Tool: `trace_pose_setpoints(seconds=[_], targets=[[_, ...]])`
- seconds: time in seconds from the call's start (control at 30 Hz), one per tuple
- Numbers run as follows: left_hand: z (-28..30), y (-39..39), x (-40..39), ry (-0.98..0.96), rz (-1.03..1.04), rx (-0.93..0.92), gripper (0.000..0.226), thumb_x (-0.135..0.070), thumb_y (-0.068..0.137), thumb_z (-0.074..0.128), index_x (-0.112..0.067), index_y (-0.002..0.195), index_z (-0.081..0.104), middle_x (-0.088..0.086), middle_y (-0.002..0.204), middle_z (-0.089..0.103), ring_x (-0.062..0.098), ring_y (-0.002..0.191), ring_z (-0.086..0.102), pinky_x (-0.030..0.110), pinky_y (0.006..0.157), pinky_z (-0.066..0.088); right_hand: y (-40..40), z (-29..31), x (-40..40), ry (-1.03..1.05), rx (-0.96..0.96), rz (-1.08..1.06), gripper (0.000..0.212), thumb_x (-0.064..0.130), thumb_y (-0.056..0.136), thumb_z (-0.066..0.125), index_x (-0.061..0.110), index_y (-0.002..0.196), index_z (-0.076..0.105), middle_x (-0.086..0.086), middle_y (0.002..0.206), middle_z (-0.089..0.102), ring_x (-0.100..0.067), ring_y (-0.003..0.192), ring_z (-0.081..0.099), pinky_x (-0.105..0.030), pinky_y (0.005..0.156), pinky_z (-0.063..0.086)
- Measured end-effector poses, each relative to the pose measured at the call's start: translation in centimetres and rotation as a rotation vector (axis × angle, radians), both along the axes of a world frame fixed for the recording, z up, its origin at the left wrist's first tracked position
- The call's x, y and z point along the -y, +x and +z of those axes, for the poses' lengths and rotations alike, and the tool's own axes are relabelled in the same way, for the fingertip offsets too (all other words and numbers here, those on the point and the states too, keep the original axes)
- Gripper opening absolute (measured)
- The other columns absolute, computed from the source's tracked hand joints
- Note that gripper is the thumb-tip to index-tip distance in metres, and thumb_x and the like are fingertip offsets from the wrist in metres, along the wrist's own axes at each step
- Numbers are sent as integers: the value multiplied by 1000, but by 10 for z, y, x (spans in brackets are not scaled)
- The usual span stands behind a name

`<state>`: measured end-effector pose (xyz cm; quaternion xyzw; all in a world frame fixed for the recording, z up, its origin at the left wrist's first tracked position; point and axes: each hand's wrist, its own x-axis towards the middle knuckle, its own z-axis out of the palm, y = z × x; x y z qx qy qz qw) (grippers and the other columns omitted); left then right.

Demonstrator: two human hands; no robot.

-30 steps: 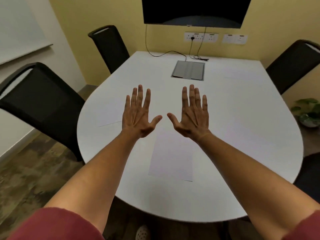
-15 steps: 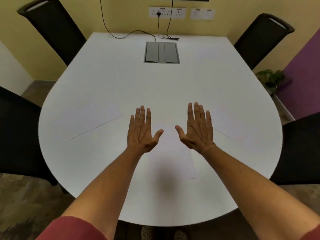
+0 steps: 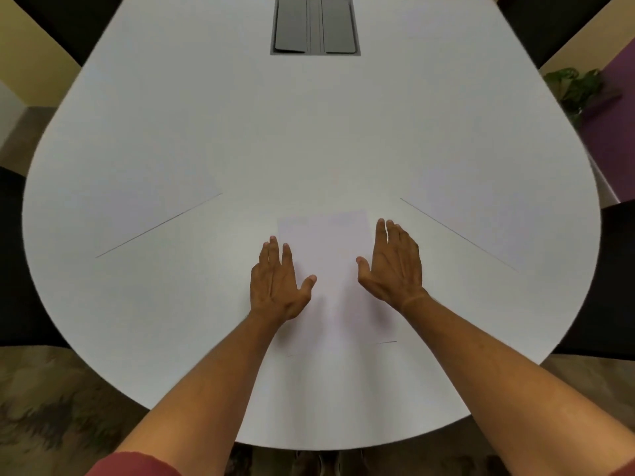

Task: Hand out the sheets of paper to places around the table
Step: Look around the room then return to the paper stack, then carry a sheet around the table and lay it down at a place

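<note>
Your left hand and right hand lie flat, fingers straight, flanking the centre sheet near the table edge; white-on-white, you may slide it crooked

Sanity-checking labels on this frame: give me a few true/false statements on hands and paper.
1. Both hands, left hand and right hand, have straight fingers. True.
2. The right hand pinches a sheet lifted off the table. False: the centre sheet lies flat between the hands.
3. Sheets lie at the left and right of the table. True.
4. A laptop sits on the grey hatch. False: nothing sits on it.
</note>
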<state>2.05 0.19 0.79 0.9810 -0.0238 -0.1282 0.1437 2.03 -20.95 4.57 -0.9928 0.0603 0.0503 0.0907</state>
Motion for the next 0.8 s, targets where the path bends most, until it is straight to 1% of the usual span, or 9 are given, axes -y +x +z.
trace_pose_setpoints(seconds=[0.07,0.1,0.17,0.23,0.3,0.47,0.57,0.7,0.8], targets=[[-7,1,6,-32,85,-15,88,-57,92,45,-11,156,7,12,165,4,31,150,7,47,117,18,1,-11,2,1,-29,-16,77,38,89,54,0,150,25,-18,145,42,-33,130,42,-42,106,35],[-10,1,9,-56,133,-24,88,-56,91,47,-11,156,7,12,164,9,32,147,12,47,115,21,1,-16,2,8,-48,-28,74,36,89,55,0,148,28,-16,139,46,-32,123,46,-41,99,38],[-14,1,15,-111,229,-43,89,-54,91,51,-11,156,7,11,161,16,33,143,18,49,112,26,2,-23,2,60,-89,-78,64,32,89,56,1,141,35,-14,131,49,-31,116,47,-40,91,40],[-18,0,19,-151,308,-50,88,-52,91,53,-9,155,10,12,157,20,34,139,21,49,109,30,3,-28,1,110,-120,-134,51,29,89,57,2,129,44,-15,126,51,-31,113,48,-40,88,41],[-20,2,24,-179,381,-51,86,-50,90,55,-8,153,15,14,153,24,35,135,24,48,107,33,5,-31,0,159,-153,-191,42,29,90,58,3,121,46,-15,124,51,-32,114,48,-40,89,42],[-19,12,34,-298,529,-55,79,-42,89,62,-5,149,25,17,145,27,35,132,25,45,107,33,9,-36,4,257,-196,-272,42,28,90,59,4,121,45,-16,126,48,-32,117,48,-40,90,45],[-19,16,36,-330,591,-44,73,-38,89,64,-5,146,31,18,143,30,35,131,28,44,107,34,11,-37,6,309,-196,-285,45,26,90,60,2,125,43,-17,128,47,-32,117,47,-37,92,45],[-18,20,34,-373,651,-35,65,-31,91,63,-5,143,34,18,142,33,35,131,34,42,105,36,14,-37,9,381,-206,-299,54,25,92,60,2,135,38,-19,132,44,-33,119,48,-36,99,41],[-17,25,29,-427,697,-25,53,-23,93,61,-6,139,41,18,139,43,34,127,45,40,104,39,15,-38,12,466,-197,-350,57,23,91,61,4,140,36,-18,134,44,-34,120,48,-36,98,41]])
